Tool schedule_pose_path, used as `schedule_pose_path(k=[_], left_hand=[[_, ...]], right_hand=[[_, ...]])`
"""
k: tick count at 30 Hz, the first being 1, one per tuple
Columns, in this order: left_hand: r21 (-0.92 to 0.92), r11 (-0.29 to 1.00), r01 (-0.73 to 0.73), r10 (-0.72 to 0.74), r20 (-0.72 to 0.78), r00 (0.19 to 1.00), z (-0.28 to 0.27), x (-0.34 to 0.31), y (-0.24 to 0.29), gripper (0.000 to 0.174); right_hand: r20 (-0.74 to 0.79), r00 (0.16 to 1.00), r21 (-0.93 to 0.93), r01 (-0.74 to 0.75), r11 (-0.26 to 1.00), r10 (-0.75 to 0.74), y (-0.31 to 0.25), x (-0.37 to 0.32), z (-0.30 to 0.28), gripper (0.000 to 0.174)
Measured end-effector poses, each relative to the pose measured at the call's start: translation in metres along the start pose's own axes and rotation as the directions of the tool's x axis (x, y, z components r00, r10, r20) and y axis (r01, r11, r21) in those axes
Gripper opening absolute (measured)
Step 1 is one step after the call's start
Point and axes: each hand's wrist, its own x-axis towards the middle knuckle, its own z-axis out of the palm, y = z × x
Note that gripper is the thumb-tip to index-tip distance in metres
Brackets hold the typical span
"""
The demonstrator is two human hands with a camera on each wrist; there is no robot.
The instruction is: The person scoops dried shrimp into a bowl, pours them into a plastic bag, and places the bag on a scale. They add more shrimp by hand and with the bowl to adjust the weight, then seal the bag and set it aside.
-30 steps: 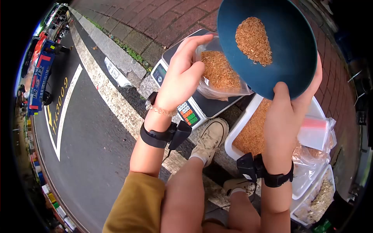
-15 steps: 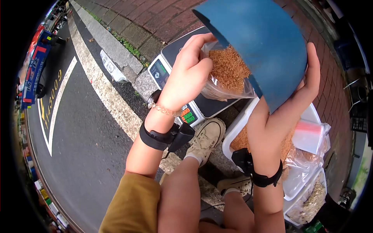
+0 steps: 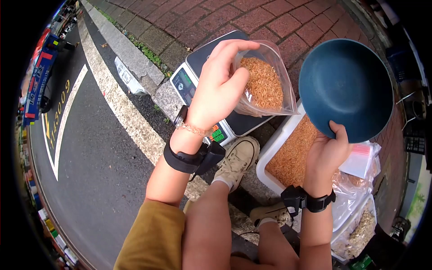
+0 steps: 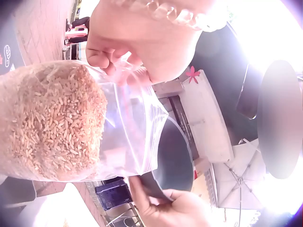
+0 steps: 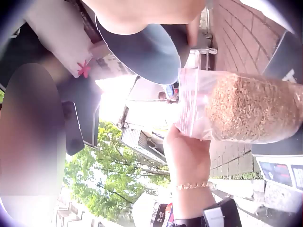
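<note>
Brick pavement (image 3: pixel 270 22) at a kerb, with a scale (image 3: pixel 198 76) on the ground: your left hand (image 3: pixel 220 85) holds the clear bag (image 3: pixel 265 85) of grain above the scale, fingers clamped on its rim. Your right hand (image 3: pixel 328 153), fingers curled round the blue bowl (image 3: pixel 346 85), has swung it off the bag towards the white tub (image 3: pixel 274 146). The bowl now shows empty, so the pour looks complete.
</note>
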Motion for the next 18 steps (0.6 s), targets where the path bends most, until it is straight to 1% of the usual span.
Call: schedule_pose_path(k=[2, 3, 4, 5, 7, 9, 10, 11, 12, 13, 14, 15, 17, 18], left_hand=[[0.021, 1.0, -0.015, 0.015, -0.018, 1.0, 0.001, -0.001, 0.002, 0.042], [0.018, 1.0, -0.014, 0.014, -0.02, 1.0, 0.001, -0.001, 0.001, 0.042], [0.028, 0.999, -0.03, 0.031, -0.029, 0.999, 0.001, -0.001, -0.001, 0.041], [0.038, 0.998, -0.048, 0.05, -0.038, 0.998, 0.002, 0.0, -0.003, 0.04], [0.044, 0.998, -0.051, 0.053, -0.048, 0.997, 0.005, 0.0, -0.003, 0.038], [0.057, 0.997, -0.054, 0.057, -0.054, 0.997, 0.006, 0.001, -0.004, 0.037], [0.094, 0.992, -0.082, 0.088, -0.061, 0.994, 0.006, 0.002, -0.006, 0.036], [0.132, 0.985, -0.108, 0.118, -0.066, 0.991, 0.007, 0.003, -0.008, 0.035], [0.136, 0.985, -0.108, 0.117, -0.06, 0.991, 0.006, 0.004, -0.01, 0.035], [0.146, 0.981, -0.129, 0.139, -0.059, 0.989, 0.006, 0.006, -0.012, 0.035], [0.155, 0.977, -0.149, 0.16, -0.059, 0.985, 0.006, 0.006, -0.013, 0.034], [0.157, 0.976, -0.15, 0.16, -0.055, 0.986, 0.006, 0.006, -0.013, 0.034], [0.148, 0.981, -0.128, 0.137, -0.054, 0.989, 0.006, 0.007, -0.013, 0.033], [0.15, 0.98, -0.127, 0.137, -0.053, 0.989, 0.007, 0.007, -0.014, 0.033]], right_hand=[[-0.06, 0.973, 0.064, -0.22, 0.973, 0.224, 0.012, 0.022, -0.036, 0.037], [-0.058, 0.973, 0.06, -0.219, 0.974, 0.222, 0.02, 0.031, -0.057, 0.037], [-0.159, 0.936, 0.097, -0.303, 0.948, 0.315, 0.028, 0.039, -0.079, 0.036], [-0.254, 0.88, 0.143, -0.378, 0.915, 0.403, 0.038, 0.047, -0.103, 0.035], [-0.421, 0.78, 0.141, -0.448, 0.883, 0.463, 0.067, 0.06, -0.156, 0.036], [-0.517, 0.657, 0.095, -0.593, 0.799, 0.549, 0.097, 0.067, -0.213, 0.037], [-0.518, 0.655, 0.099, -0.594, 0.798, 0.551, 0.113, 0.068, -0.237, 0.037], [-0.522, 0.644, 0.008, -0.652, 0.758, 0.559, 0.128, 0.068, -0.258, 0.038], [-0.529, 0.632, -0.083, -0.702, 0.707, 0.566, 0.132, 0.064, -0.261, 0.04], [-0.53, 0.629, -0.078, -0.705, 0.705, 0.569, 0.135, 0.064, -0.263, 0.04], [-0.632, 0.689, -0.343, -0.659, 0.669, 0.355, 0.139, 0.067, -0.263, 0.046], [-0.657, 0.744, -0.581, -0.6, 0.551, 0.117, 0.139, 0.07, -0.255, 0.052], [-0.698, 0.69, -0.701, -0.604, 0.378, -0.193, 0.103, 0.068, -0.196, 0.068], [-0.566, 0.782, -0.797, -0.436, 0.418, -0.262, 0.091, 0.067, -0.182, 0.07]])
